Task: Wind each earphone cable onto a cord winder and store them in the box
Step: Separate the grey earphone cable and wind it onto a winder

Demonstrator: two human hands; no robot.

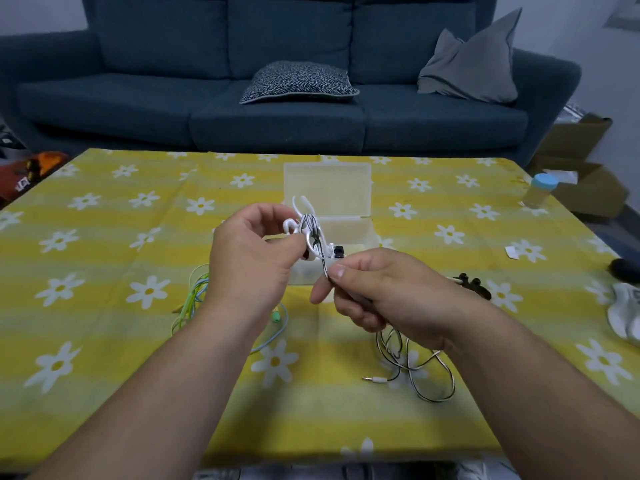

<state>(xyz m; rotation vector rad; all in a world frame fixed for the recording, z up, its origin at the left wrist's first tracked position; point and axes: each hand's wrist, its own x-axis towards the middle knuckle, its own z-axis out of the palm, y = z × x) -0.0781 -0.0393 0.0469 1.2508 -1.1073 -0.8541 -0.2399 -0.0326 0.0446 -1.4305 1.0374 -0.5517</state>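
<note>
Two bare hands meet above the tabletop point(104, 237), which is covered by a yellow cloth printed with white daisies. The left grip point(249, 261) is curled round a small white plastic cord winder point(291, 225), pinching it between thumb and fingers. Several turns of a black-and-white striped earphone cable point(310, 226) are wrapped on the winder. Just to the right and slightly lower, the right grip point(377, 292) pinches the same cable between thumb and forefinger, with its other fingers curled under. A short strand runs from that pinch up to the winder. Below the right grip, more of the cable lies in loose loops on the cloth and ends in a white jack plug point(375, 378) whose metal tip points left. Directly beyond both grips stands a translucent rectangular plastic box point(329, 181), its hinged lid upright and open at the far side; the hands partly hide its contents. Under and left of the left grip's wrist, a tangle of green and pale blue earphone cable point(194, 296) rests on the cloth. Near the right grip, on its right, sits a small black object point(472, 285) too dim to identify. Well off to the far right stands a clear bottle with a pale blue cap point(540, 190). Beyond the tabletop is a dark blue sofa point(173, 98) with two grey cushions.
</note>
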